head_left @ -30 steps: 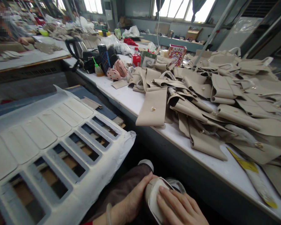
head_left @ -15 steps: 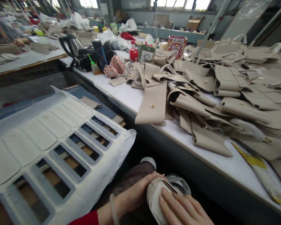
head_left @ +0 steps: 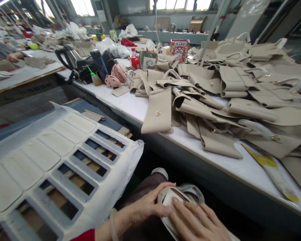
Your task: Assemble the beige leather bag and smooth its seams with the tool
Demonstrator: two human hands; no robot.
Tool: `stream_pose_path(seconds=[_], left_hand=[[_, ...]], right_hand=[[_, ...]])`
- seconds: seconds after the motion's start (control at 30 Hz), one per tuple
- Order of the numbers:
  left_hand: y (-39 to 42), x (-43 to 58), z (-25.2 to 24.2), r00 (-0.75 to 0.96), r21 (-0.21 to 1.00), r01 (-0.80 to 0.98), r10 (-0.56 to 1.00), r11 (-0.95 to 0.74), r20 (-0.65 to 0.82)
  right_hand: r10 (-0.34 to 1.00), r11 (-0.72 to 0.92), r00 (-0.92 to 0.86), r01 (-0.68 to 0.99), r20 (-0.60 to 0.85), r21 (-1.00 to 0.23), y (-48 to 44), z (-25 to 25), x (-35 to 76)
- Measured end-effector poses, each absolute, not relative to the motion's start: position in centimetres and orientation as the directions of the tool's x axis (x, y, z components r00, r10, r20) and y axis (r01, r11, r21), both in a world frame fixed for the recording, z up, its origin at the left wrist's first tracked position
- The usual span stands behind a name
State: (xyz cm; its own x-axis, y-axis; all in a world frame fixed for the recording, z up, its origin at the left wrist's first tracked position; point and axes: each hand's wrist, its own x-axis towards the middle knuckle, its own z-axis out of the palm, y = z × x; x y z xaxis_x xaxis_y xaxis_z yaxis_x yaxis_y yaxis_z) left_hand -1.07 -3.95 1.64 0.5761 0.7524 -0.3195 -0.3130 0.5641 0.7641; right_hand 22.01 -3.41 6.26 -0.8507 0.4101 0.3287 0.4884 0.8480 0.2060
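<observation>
A beige handbag [head_left: 168,223] sits over my lap at the bottom of the view, with a pale panel on the side facing me. My left hand [head_left: 147,205] grips its edge, thumb on the panel and fingers round the far side. Flat on that panel lies my right hand [head_left: 194,219], its fingers stretched and slightly apart. Behind the bag shows a clear-wrapped loop [head_left: 193,191], apparently its handle. The lower part of the bag is cut off by the frame and covered by my right hand.
A white worktable [head_left: 130,105] carries a heap of beige bag pieces [head_left: 157,115] with gold fittings. A yellow-ended tool [head_left: 272,174] lies near its edge. At left stands a slotted white board [head_left: 65,147] with pale panels. A kettle [head_left: 69,59] and pink fan [head_left: 118,74] stand farther back.
My left thumb has come over onto the panel. My right hand stays flat on the bag, shifted slightly. The whole view has turned a little to the right.
</observation>
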Motion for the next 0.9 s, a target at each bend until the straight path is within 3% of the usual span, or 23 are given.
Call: stream_pose_path(seconds=[0.17,0.27,0.43,0.53,0.63,0.77,0.9], left_hand=[[-3.0,-1.7,2.7,0.615,0.808,-0.243,0.729,0.536,-0.299],[-2.2,-2.4,2.8,0.652,0.819,-0.194,0.695,0.54,-0.304],[-2.4,-1.9,1.9,0.682,0.695,-0.288,0.65,0.659,-0.334],[-3.1,-0.7,1.6,0.635,0.598,-0.402,0.682,0.693,-0.363],[-3.5,0.0,1.7,0.612,0.527,-0.485,0.701,0.698,-0.365],[-3.4,-0.1,1.9,0.614,0.499,-0.462,0.671,0.733,-0.416],[-3.5,-0.5,1.5,0.584,0.524,-0.452,0.684,0.722,-0.438]], right_hand=[[0.583,0.79,-0.71,0.608,0.394,-0.074,-3.5,6.9,20.6],[0.621,0.778,-0.696,0.602,0.361,-0.177,-3.6,7.1,20.0],[0.693,0.72,-0.627,0.617,0.356,-0.316,-3.9,7.0,19.5],[0.718,0.694,-0.579,0.629,0.386,-0.349,-4.1,6.7,19.2],[0.706,0.699,-0.562,0.652,0.431,-0.295,-4.5,6.2,18.9],[0.7,0.67,-0.498,0.705,0.511,-0.231,-5.2,5.3,18.7],[0.714,0.66,-0.501,0.715,0.49,-0.23,-5.5,5.0,18.4]])
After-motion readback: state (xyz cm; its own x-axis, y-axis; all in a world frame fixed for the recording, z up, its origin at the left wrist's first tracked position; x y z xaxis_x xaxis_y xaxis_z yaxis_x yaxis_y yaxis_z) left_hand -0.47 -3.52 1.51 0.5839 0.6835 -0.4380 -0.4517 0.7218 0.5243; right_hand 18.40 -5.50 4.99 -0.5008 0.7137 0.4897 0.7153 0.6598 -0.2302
